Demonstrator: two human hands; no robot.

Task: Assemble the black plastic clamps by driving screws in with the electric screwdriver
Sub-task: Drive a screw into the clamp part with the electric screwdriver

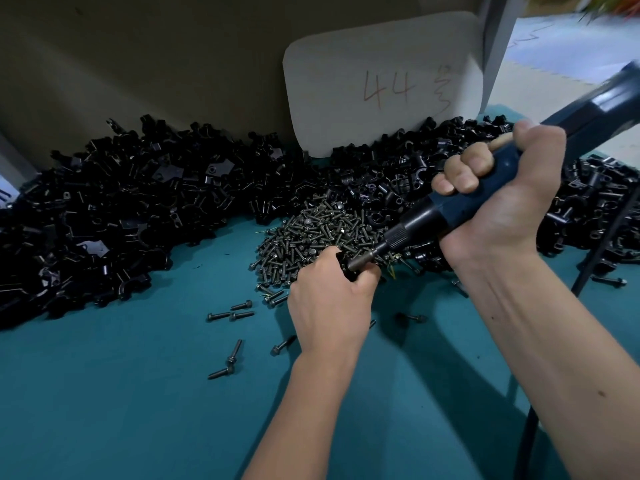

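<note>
My right hand [498,199] grips the dark blue electric screwdriver [450,209], which slants down to the left. Its bit tip meets a small black plastic clamp [346,270] that my left hand [329,303] holds, fingers curled round it, just in front of the screw heap. The clamp is mostly hidden inside the fist. A heap of dark screws [318,233] lies on the teal table [138,393] behind my left hand. Large piles of black clamp parts [121,209] spread across the back of the table.
Loose screws [230,315] are scattered on the teal surface left of and below my left hand. A grey card marked "44" [381,84] leans on the back wall. The screwdriver's black cable [602,244] runs down at the right. More clamp parts [595,202] lie at the right.
</note>
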